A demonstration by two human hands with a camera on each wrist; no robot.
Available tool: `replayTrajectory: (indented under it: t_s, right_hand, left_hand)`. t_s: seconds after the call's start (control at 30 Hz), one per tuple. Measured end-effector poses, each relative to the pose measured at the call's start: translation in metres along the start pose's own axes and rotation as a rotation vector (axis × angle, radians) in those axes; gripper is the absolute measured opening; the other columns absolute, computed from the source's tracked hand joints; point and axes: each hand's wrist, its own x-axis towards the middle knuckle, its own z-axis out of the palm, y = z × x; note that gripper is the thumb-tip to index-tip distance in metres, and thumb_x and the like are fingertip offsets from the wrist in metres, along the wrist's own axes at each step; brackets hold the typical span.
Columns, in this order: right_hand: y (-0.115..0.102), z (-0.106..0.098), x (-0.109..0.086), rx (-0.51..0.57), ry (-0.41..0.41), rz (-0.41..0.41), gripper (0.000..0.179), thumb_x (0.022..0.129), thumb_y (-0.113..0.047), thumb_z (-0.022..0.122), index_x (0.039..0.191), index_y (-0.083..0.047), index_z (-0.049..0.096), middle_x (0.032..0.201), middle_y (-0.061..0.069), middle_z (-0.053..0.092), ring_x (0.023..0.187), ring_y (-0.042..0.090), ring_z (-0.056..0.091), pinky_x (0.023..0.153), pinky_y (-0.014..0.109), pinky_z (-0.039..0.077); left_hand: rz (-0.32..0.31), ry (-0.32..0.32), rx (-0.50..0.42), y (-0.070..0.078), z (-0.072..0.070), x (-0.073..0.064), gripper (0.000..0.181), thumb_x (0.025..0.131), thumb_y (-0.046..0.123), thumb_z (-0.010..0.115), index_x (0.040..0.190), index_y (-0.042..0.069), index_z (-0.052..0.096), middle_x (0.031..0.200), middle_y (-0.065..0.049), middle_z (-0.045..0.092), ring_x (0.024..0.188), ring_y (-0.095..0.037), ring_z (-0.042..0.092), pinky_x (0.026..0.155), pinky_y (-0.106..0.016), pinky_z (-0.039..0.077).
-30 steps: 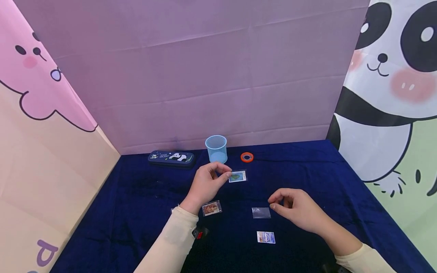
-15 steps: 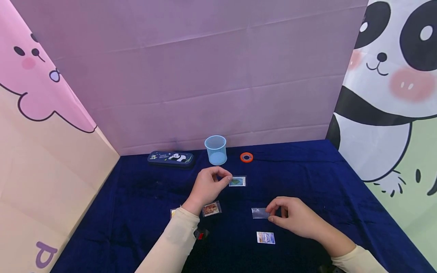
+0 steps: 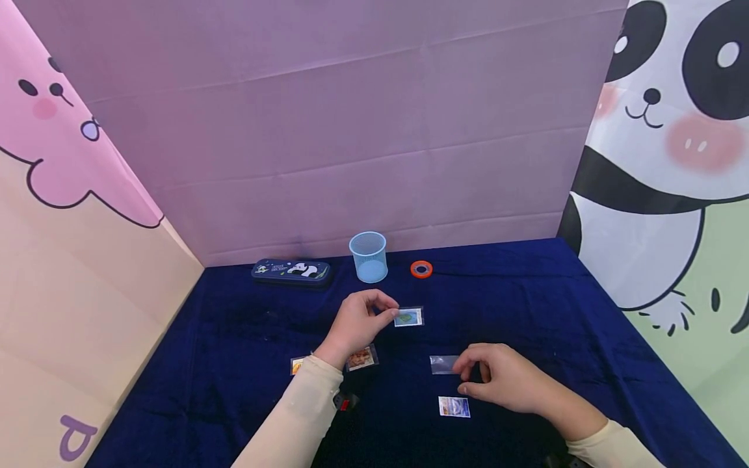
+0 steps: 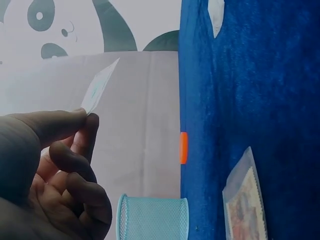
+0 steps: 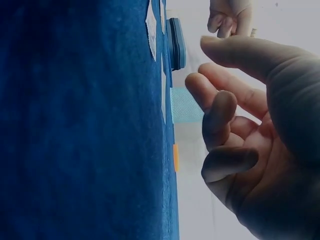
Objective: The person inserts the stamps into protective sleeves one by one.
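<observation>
My left hand pinches one end of a blue-green postage stamp in a clear sleeve, between thumb and forefinger. In the left wrist view that stamp is raised and tilted. My right hand hovers with thumb and fingers apart, holding nothing, and its fingertips overlap the right end of a clear plastic sleeve. Just below that sleeve lies a loose blue-and-white stamp. A brown sleeved stamp lies by my left wrist, partly covered. Beside my left sleeve, a yellow stamp shows only in part.
A light blue mesh pen holder stands at the back of the dark blue cloth. To its left is a dark pencil case with a panda print; to its right, an orange tape roll. Printed fabric walls enclose the table.
My left hand has come down a little toward me, still pinching the sleeved stamp. My right hand has moved nearer and slightly left, its thumb and forefinger spreading apart.
</observation>
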Motion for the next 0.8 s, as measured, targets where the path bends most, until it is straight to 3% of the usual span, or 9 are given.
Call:
replayTrajectory:
  t_s: [0.27, 0.8]
  right_hand:
    - [-0.002, 0.001, 0.002, -0.025, -0.077, 0.029, 0.02, 0.09, -0.028, 0.085, 0.106, -0.023, 0.075, 0.095, -0.009, 0.066, 0.063, 0.008, 0.055, 0.056, 0.026, 0.048]
    - [-0.004, 0.006, 0.002, -0.04, -0.128, 0.057, 0.019, 0.088, -0.027, 0.086, 0.104, -0.025, 0.075, 0.092, -0.01, 0.063, 0.062, 0.006, 0.056, 0.055, 0.027, 0.048]
  left_hand:
    - [-0.025, -0.038, 0.013, -0.005, 0.004, 0.002, 0.004, 0.099, 0.027, 0.076, 0.099, 0.024, 0.078, 0.091, 0.007, 0.069, 0.068, -0.019, 0.053, 0.061, -0.03, 0.045]
    - [-0.12, -0.143, 0.054, -0.013, 0.012, 0.002, 0.006, 0.099, 0.023, 0.076, 0.094, 0.025, 0.078, 0.096, 0.007, 0.068, 0.088, -0.016, 0.061, 0.079, -0.036, 0.051]
